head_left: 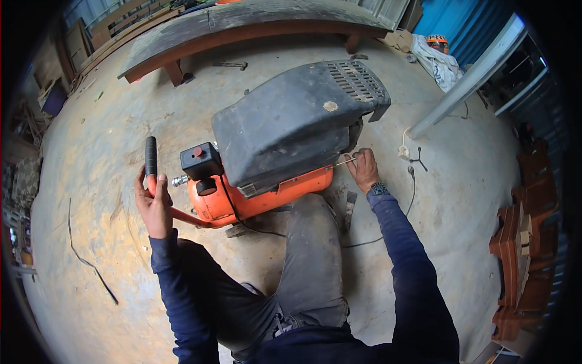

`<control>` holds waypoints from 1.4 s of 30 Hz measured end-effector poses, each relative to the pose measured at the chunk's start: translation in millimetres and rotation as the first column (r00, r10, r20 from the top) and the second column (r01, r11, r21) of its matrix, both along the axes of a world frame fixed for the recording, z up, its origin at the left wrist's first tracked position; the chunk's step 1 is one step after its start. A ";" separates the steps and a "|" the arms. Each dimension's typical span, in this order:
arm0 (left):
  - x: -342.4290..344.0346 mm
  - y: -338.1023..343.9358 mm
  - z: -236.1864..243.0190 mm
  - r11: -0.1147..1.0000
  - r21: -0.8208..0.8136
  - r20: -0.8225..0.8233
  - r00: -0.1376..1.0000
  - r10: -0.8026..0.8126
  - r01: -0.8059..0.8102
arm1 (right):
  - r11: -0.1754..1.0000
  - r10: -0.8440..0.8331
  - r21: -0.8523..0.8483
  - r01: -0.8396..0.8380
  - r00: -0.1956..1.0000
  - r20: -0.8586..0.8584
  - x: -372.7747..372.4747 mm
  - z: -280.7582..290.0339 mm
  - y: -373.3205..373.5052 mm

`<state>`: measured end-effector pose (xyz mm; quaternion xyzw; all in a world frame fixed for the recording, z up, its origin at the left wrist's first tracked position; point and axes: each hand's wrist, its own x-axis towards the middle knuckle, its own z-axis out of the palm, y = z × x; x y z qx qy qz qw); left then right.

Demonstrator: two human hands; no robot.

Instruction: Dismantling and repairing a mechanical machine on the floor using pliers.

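An orange air compressor (242,200) stands on the floor before my knees, with a large dark plastic cover (285,121) on top. A black pressure switch box (200,159) with a red knob sits at its left end. My left hand (154,206) is closed around the orange tube of the carrying handle, just below its black grip (151,155). At the tank's right end, my right hand (364,171) pinches a thin pale rod-like tool (345,161). That tool's tip points at the cover's lower edge; its handle end is hidden in my fingers.
A low wooden table (254,27) stands beyond the compressor. A slanting metal post (470,76) rises at the right, near a white socket (404,151) and a T-shaped wrench (418,160). Brown wooden pieces (515,255) are stacked far right. A cable (91,264) lies left.
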<state>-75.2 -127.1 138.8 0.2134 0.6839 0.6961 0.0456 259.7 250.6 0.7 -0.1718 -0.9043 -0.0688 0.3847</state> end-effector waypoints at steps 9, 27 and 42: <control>-1.3 1.3 -0.6 0.999 -0.031 -0.015 1.000 0.020 -0.020 | 0.999 -0.053 -0.021 0.051 0.990 -0.130 -12.3 -14.4 5.7; 4.0 4.0 4.7 0.998 -0.053 -0.022 0.999 0.046 -0.047 | 0.977 -0.186 -0.149 0.153 0.952 -0.242 -14.3 -54.7 -2.6; 5.8 4.5 6.8 0.996 -0.076 -0.021 0.999 0.044 -0.046 | 0.946 -0.289 -0.235 0.223 0.908 -0.303 -21.7 -71.4 -8.5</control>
